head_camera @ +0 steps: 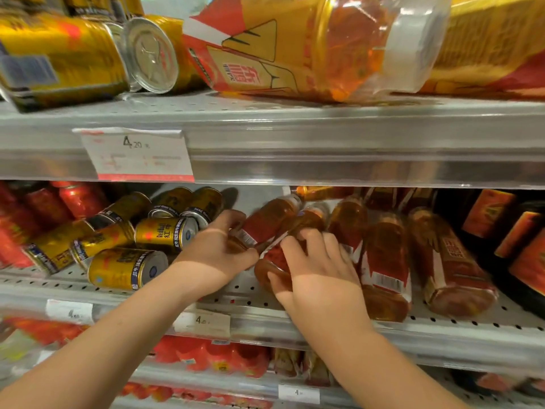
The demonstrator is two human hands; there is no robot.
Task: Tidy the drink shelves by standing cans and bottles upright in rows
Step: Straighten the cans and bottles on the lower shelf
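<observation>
On the middle shelf [253,293] several amber tea bottles with red labels lie on their sides. My left hand [215,246] grips the base of one lying bottle [271,216]. My right hand [318,273] grips the neighbouring lying bottle [292,231], thumb under its base. More lying bottles [386,261] sit to the right. Several gold cans [129,270] lie tumbled to the left of my hands. On the upper shelf a large tea bottle [309,45] and a gold can [65,57] lie on their sides.
Red cans [73,199] stand at the back left of the middle shelf. Dark bottles with orange labels [507,231] fill the far right. A price tag [138,154] hangs on the upper shelf rail. Red packs [212,358] show on the shelf below.
</observation>
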